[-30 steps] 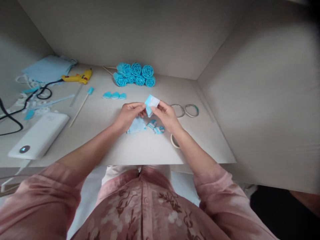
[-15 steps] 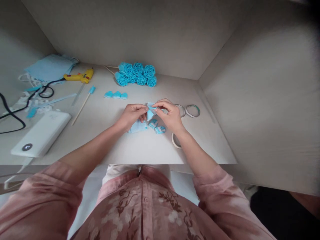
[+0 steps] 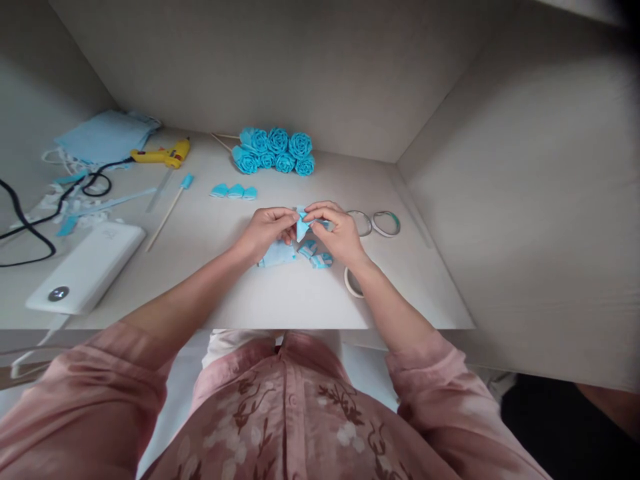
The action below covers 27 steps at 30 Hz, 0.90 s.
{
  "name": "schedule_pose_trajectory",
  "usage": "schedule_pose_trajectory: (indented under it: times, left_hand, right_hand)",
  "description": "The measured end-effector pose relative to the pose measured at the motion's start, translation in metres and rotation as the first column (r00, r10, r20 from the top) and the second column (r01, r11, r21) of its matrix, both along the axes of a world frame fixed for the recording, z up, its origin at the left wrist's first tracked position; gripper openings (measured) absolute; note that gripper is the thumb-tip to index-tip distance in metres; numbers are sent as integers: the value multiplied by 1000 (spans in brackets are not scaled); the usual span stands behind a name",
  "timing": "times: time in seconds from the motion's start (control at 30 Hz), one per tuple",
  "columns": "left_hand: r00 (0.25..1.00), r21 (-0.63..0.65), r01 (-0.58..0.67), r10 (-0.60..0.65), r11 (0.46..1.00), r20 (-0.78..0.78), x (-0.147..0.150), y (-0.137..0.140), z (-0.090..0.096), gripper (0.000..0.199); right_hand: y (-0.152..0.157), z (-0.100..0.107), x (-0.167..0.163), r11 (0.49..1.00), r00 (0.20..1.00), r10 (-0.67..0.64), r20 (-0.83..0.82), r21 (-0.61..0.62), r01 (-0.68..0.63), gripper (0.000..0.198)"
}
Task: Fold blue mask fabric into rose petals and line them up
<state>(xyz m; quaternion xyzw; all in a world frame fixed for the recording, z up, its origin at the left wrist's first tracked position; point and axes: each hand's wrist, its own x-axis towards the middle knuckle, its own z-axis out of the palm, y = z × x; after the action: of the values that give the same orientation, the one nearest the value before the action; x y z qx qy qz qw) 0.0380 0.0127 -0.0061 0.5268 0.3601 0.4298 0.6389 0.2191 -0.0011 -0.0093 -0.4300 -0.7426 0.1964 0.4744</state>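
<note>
Between both hands, above the tabletop, is a small piece of light blue mask fabric (image 3: 301,230), partly folded. My left hand (image 3: 267,233) pinches its left edge between thumb and fingers. My right hand (image 3: 337,232) grips the right side, its fingertips hiding part of the piece. Just below my left hand lies a stack of pale blue fabric pieces (image 3: 277,255). Beside it, under my right hand, rest small folded blue pieces with greyish bands (image 3: 321,260). A roll of tape (image 3: 353,283) sits by my right wrist, partly covered by it.
Blue fabric roses (image 3: 277,152) lie at the back, with folded blue petals (image 3: 234,192) nearer. On the left are a yellow glue gun (image 3: 163,155), a blue-tipped stick (image 3: 169,212), a white power bank (image 3: 87,267), fabric scraps and masks (image 3: 103,137). Two rings (image 3: 387,225) lie right.
The fabric's right side has been folded in by my right fingers, so the hanging part looks narrower. Both hands stay in nearly the same place; the view shifts slightly.
</note>
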Motion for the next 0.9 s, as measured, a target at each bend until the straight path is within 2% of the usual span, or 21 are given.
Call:
schedule_pose_trajectory:
  times: [0.17,0.3,0.4,0.5,0.6,0.67,0.77,0.9]
  left_hand:
    - [1000,41,-8,9,999,-18,0,-2,2,32]
    - [997,39,-68,70,997,-45,1,-1,2,26]
    - [992,50,-118,120,992,-27,0,1,0,20]
    - [990,64,-143,144,988,-10,0,2,-1,19]
    - [990,83,-141,143,986,-17,0,1,-2,20]
    - [989,108,-144,148,984,-29,0,1,-2,21]
    - [987,141,-144,152,980,-46,1,0,-2,20]
    - [987,138,-138,148,981,-63,2,-2,0,18]
  right_hand:
    - [0,-1,-1,999,999,32,-9,-1,-32,21]
    - [-2,0,-1,999,999,35,-4,-40,-35,21]
    - [-1,2,0,986,991,17,-131,-163,-39,17]
    - [0,1,0,947,954,8,-298,-303,-102,30]
    - [0,0,-2,897,947,12,-322,-414,-152,44]
    - [-1,0,-4,868,952,19,-307,-467,-168,45]
    - [-3,-2,-7,851,946,33,-321,-488,-195,40]
    - [-1,-5,-6,871,955,30,-296,-460,-170,32]
